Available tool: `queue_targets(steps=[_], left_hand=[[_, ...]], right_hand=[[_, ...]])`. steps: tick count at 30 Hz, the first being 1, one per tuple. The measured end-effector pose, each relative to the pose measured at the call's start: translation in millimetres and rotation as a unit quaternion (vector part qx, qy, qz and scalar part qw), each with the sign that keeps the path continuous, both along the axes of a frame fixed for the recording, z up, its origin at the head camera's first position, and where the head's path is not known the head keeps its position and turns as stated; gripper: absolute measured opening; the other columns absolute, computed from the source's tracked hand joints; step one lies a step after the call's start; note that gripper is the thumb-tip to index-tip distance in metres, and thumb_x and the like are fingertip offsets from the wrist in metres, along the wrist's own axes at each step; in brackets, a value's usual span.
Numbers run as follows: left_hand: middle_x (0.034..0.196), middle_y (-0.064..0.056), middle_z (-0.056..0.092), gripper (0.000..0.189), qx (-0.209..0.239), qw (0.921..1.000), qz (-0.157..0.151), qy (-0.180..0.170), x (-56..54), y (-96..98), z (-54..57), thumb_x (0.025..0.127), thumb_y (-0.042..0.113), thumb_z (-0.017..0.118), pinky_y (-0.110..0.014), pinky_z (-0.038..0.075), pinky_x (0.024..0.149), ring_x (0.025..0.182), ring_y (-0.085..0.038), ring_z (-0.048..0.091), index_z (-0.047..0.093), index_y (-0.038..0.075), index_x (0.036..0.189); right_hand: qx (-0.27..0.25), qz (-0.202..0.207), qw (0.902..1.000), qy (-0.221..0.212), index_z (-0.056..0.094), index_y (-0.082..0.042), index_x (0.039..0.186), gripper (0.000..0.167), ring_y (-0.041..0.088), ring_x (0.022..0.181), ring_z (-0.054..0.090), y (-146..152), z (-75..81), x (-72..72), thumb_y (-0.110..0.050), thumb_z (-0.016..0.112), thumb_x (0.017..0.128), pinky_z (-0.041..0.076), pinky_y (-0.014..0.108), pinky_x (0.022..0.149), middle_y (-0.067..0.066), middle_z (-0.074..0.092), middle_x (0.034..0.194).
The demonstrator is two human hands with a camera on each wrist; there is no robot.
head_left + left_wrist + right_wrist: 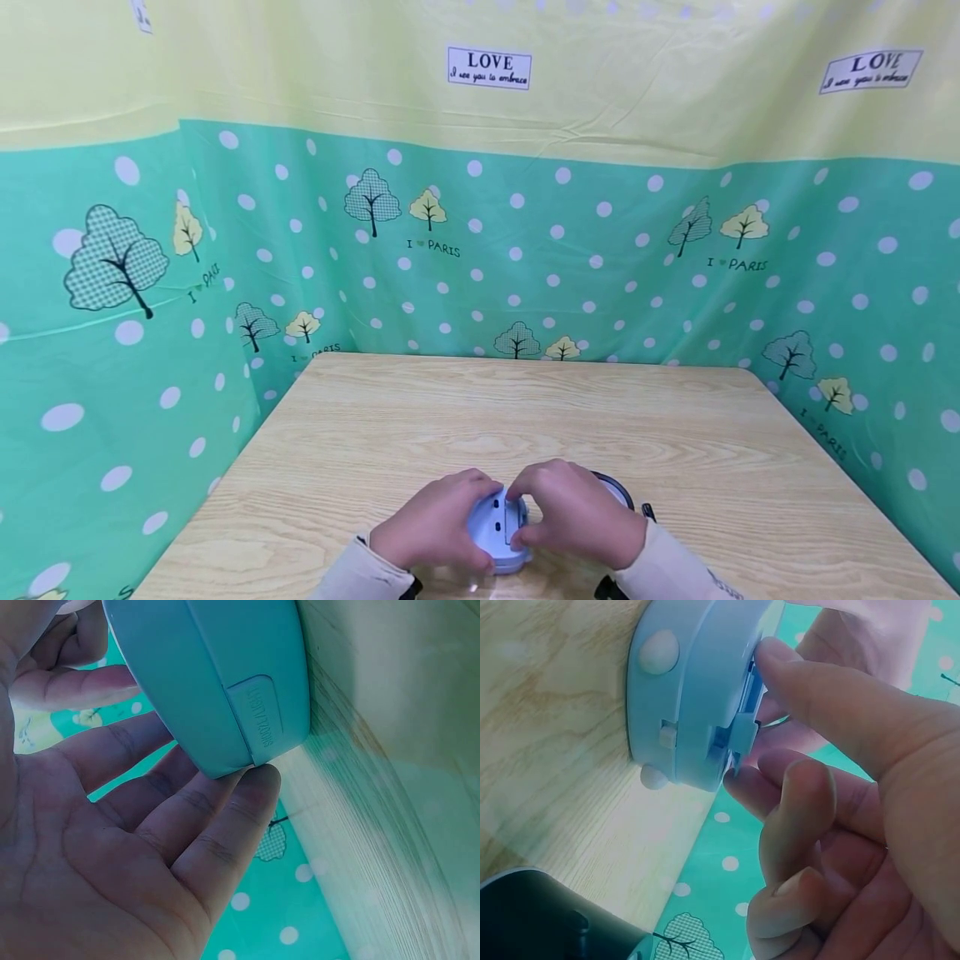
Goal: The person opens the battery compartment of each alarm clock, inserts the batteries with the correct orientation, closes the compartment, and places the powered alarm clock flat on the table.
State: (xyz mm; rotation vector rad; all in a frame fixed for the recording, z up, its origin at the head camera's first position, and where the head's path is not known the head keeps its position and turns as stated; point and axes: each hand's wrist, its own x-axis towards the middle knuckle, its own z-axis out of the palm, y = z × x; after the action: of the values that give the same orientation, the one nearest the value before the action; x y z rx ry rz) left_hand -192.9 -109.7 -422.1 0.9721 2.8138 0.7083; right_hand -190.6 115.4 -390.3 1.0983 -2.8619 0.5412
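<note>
A light blue round alarm clock [486, 537] lies back side up on the table, with a raised snooze/light button [259, 712] on its rim in the left wrist view. My left hand [438, 521] grips the clock from the left, fingers and thumb around its edge. On the right, my right hand [581, 517] pinches the battery cover [513, 523] on the back between thumb and fingertips. From the right wrist view, the cover [744, 735] stands slightly raised at one end. Two small rounded feet [660, 652] stick out of the clock's side.
Beyond my right hand lies a dark-rimmed round object [617, 490], partly hidden. A small black piece [648, 512] is beside it. The wooden table [450, 417] is backed by a green and yellow patterned curtain [585, 275].
</note>
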Motion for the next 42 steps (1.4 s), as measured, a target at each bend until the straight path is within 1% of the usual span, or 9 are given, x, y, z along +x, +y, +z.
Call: queue_targets(steps=[13,20,22,32,42], left_hand=[[0.123,0.01,0.065,0.087,0.0,1.0,0.0,0.004,0.2,0.2,0.5,0.06,0.039,0.096,-0.021,0.052,0.082,0.1,-0.002,0.059,0.065,0.015,0.136],[0.119,0.012,0.064,0.081,0.011,0.9998,-0.002,-0.013,1.1,0.8,2.7,0.059,0.037,0.097,-0.021,0.051,0.078,0.095,-0.001,0.058,0.067,0.02,0.133],[0.118,0.012,0.064,0.081,0.01,0.9999,-0.001,-0.012,1.2,0.9,3.0,0.059,0.037,0.097,-0.021,0.051,0.078,0.095,-0.001,0.058,0.067,0.021,0.132],[0.121,0.011,0.064,0.081,0.013,0.9997,-0.004,-0.022,1.9,0.7,3.4,0.061,0.037,0.096,-0.021,0.051,0.079,0.097,-0.002,0.058,0.066,0.019,0.134],[0.124,0.009,0.065,0.085,0.007,1.0,-0.004,-0.006,1.0,0.1,2.3,0.06,0.038,0.096,-0.021,0.051,0.08,0.098,-0.002,0.058,0.065,0.016,0.136]], right_hand=[[0.008,-0.006,1.0,0.001,0.08,-0.018,0.106,0.043,0.004,0.096,0.07,-1.9,0.7,-0.7,-0.035,0.095,0.07,0.057,0.026,0.079,-0.011,0.077,0.102],[0.001,-0.001,1.0,0.0,0.081,-0.018,0.104,0.041,-0.001,0.092,0.067,-4.0,1.4,-2.2,-0.033,0.096,0.068,0.056,0.024,0.077,-0.012,0.077,0.1],[0.0,0.0,1.0,0.0,0.081,-0.018,0.104,0.041,-0.001,0.093,0.067,-4.1,0.8,-2.6,-0.033,0.096,0.069,0.056,0.024,0.077,-0.012,0.077,0.1],[0.0,0.0,1.0,-0.002,0.081,-0.018,0.105,0.041,0.0,0.094,0.068,-3.5,-0.7,-1.7,-0.034,0.095,0.07,0.057,0.024,0.078,-0.012,0.077,0.101],[-0.002,0.008,0.9999,0.012,0.08,-0.021,0.106,0.04,0.0,0.097,0.069,0.1,-5.1,-2.1,-0.039,0.093,0.073,0.058,0.025,0.082,-0.014,0.076,0.104]])
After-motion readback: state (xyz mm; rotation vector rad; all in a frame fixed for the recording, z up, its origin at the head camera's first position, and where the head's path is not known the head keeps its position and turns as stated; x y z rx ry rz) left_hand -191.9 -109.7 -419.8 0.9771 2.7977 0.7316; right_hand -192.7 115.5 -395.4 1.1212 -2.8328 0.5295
